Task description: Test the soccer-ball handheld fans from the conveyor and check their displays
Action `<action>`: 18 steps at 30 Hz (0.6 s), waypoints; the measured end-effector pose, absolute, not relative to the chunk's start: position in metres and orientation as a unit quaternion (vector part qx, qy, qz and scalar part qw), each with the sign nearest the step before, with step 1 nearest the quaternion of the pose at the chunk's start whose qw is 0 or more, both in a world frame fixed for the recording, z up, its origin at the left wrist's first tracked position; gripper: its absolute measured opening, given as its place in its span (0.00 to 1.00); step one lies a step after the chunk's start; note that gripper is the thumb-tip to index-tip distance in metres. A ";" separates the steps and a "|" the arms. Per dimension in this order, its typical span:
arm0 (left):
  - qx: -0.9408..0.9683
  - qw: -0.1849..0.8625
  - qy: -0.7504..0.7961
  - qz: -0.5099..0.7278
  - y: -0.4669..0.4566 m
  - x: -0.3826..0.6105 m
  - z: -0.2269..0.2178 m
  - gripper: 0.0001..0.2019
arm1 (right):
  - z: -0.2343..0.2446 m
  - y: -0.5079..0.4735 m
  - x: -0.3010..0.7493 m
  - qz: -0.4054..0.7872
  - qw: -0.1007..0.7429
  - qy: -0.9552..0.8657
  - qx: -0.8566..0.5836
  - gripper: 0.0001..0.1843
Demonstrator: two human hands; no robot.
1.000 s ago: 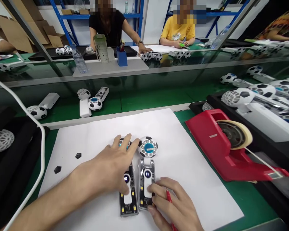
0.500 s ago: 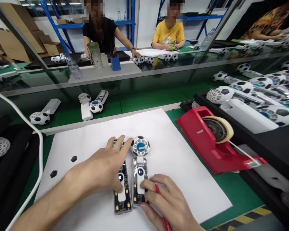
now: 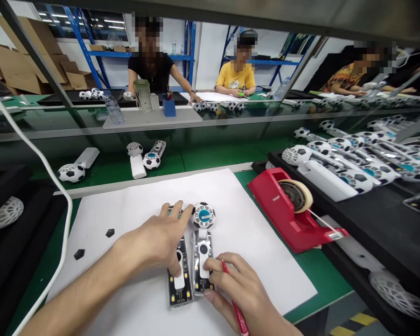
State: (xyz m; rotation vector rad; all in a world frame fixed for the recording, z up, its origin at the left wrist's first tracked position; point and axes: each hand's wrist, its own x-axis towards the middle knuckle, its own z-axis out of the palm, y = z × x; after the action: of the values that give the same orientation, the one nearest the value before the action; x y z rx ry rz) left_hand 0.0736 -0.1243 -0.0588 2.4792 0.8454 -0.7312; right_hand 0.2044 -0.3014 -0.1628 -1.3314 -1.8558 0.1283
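Two handheld fans with soccer-ball heads lie side by side on a white paper sheet [image 3: 266,261]. Over the left fan [image 3: 180,291] my left hand [image 3: 150,240] rests with fingers spread, its fingertips around the fan head and its thumb on the white strip of the handle. My right hand [image 3: 243,289] touches the handle of the right fan [image 3: 203,217] with index finger and thumb. Tucked in that hand's fingers is a red pen [image 3: 238,315], its tip pointing up and away. Both round displays look dark.
A red tape dispenser [image 3: 276,205] stands at the right, beside black trays [image 3: 381,219] of fans. Two black pentagon pieces [image 3: 110,232] lie on the paper's left. A white cable [image 3: 68,224] runs down the left side. Several people [image 3: 235,79] sit across the line.
Both fan displays, lit with 00 and 01 before, are dark now. The head view has tilted upward and right slightly; my hands stay at the same fans.
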 end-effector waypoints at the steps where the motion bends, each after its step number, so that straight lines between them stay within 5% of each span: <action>1: 0.892 0.216 0.302 -0.258 -0.123 0.073 -0.060 0.66 | -0.157 -0.302 0.210 0.049 0.411 -0.742 -0.528 0.06; 6: 0.885 0.268 0.294 -0.242 -0.110 0.060 -0.061 0.65 | -0.086 -0.292 0.286 -0.186 0.391 -0.667 -0.606 0.13; 9: 0.895 0.278 0.288 -0.198 -0.098 0.047 -0.058 0.59 | -0.039 -0.275 0.345 -0.363 0.220 -0.599 -0.679 0.15; 18: 0.908 0.273 0.316 -0.045 -0.077 0.025 -0.045 0.35 | -0.056 -0.234 0.421 -0.329 0.027 -0.565 -0.756 0.27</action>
State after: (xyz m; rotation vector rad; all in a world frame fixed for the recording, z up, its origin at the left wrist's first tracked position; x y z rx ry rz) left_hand 0.0245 -0.0774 -0.0446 2.4427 0.8500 -0.1221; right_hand 0.4212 -0.2340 -0.0559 -2.3343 -1.7459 -1.0173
